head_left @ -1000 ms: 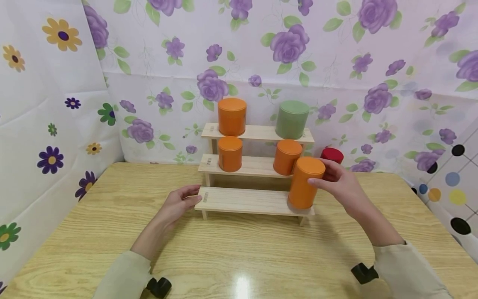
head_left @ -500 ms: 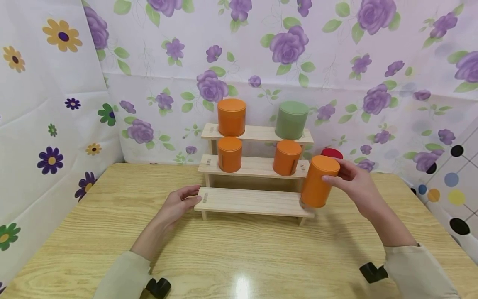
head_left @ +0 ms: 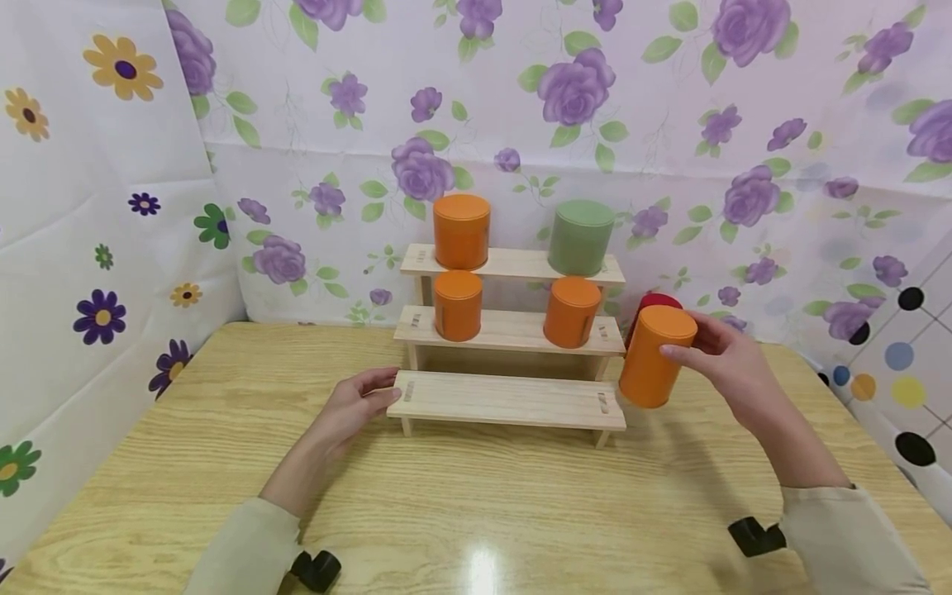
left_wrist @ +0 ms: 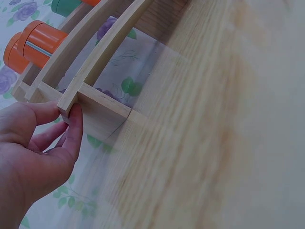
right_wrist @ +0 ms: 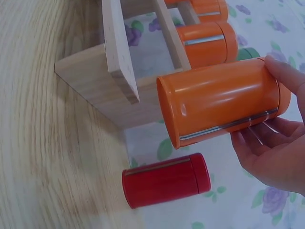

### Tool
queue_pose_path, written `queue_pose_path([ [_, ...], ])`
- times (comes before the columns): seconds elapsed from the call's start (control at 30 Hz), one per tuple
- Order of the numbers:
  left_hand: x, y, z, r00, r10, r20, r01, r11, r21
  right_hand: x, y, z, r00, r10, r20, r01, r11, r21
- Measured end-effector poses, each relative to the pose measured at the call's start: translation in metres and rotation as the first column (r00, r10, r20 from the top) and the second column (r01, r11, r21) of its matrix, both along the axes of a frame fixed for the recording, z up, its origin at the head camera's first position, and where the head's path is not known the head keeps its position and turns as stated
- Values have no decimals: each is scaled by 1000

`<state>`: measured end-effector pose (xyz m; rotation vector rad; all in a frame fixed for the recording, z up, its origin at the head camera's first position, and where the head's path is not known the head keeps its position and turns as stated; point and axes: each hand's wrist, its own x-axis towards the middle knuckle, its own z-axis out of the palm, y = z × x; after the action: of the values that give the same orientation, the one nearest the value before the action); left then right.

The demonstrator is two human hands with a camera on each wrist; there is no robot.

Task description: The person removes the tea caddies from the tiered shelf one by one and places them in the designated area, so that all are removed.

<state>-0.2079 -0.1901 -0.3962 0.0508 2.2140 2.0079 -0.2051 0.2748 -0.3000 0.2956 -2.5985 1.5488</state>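
Observation:
A three-step wooden shelf [head_left: 506, 400] stands on the table. At its lowest step's left end, my left hand [head_left: 355, 411] pinches the board's corner between thumb and fingers, as the left wrist view shows with the wooden board [left_wrist: 71, 90]. To the right of the shelf, my right hand [head_left: 732, 376] holds a tall orange tin canister [head_left: 654, 364] near its lid, slightly tilted and raised off the step. Behind that canister a red tin [head_left: 658, 300] is partly hidden; in the right wrist view the whole red tin [right_wrist: 164, 181] shows, apart from the orange one.
The middle step bears two small orange tins, one left [head_left: 458, 307] and one right [head_left: 572, 314]. On the top step stand a larger orange tin [head_left: 461, 233] and a green tin [head_left: 582, 240]. Flowered cloth [head_left: 320, 99] hangs behind the wooden table [head_left: 416, 512].
My right hand has carried the tall orange canister rightward, off the lowest step's right end to beside the shelf, covering more of the red tin. My left hand has stayed at the board's corner.

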Motion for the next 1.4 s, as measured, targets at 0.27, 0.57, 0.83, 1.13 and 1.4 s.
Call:
queue_pose_path([
  [0.27, 0, 0, 1, 1000, -4, 5, 4, 1000, 0, -4, 14, -3, 999, -20, -27, 19, 1000, -18],
  [0.57, 1, 0, 1, 1000, -4, 3, 4, 1000, 6, -11, 35, -10, 997, -83, 0, 83, 996, 13],
  [0.83, 2, -1, 2, 1000, 3, 0, -3, 1000, 12, -27, 47, -14, 985, -163, 62, 159, 986, 53],
  [1.13, 2, -1, 1, 1000, 1, 11, -1, 1000, 8, -43, 65, -22, 967, -222, 127, 221, 975, 20],
  [1.4, 3, -2, 0, 1000, 10, 16, -10, 1000, 10, -51, 72, -26, 956, -253, 152, 253, 967, 18],
])
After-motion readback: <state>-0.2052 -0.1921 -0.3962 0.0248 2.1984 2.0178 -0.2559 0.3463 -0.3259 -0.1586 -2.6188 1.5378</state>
